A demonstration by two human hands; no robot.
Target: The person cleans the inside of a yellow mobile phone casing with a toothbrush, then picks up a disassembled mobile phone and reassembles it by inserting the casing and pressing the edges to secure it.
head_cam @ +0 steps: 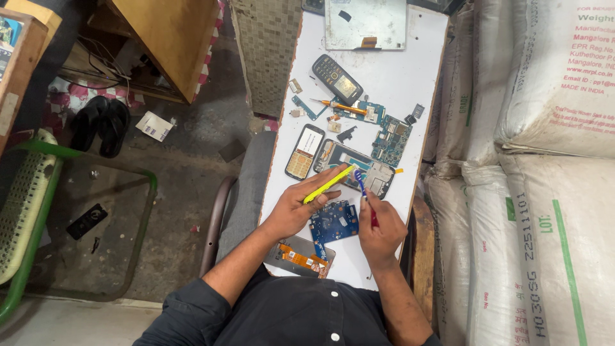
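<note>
Yellow pry stick (328, 184) pinched in the left hand (296, 208), tip on the opened phone shell (356, 173). Right hand (382, 232) fingers are curled around a red-handled screwdriver (367, 202) poking the same spot. Looks like prying the frame apart; I'd guess the next bit needs gentle leverage. Blue board (335, 222) lies just under both hands. Narrow white table (391, 77), sacks (512, 179) crowd the right edge, so little elbow room.

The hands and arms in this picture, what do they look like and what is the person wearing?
Both hands, the left hand and the right hand, are bare, with no gloves, rings or watch showing. The forearms are bare too. A dark buttoned shirt with small white buttons has its sleeves rolled up near the elbows.
</note>
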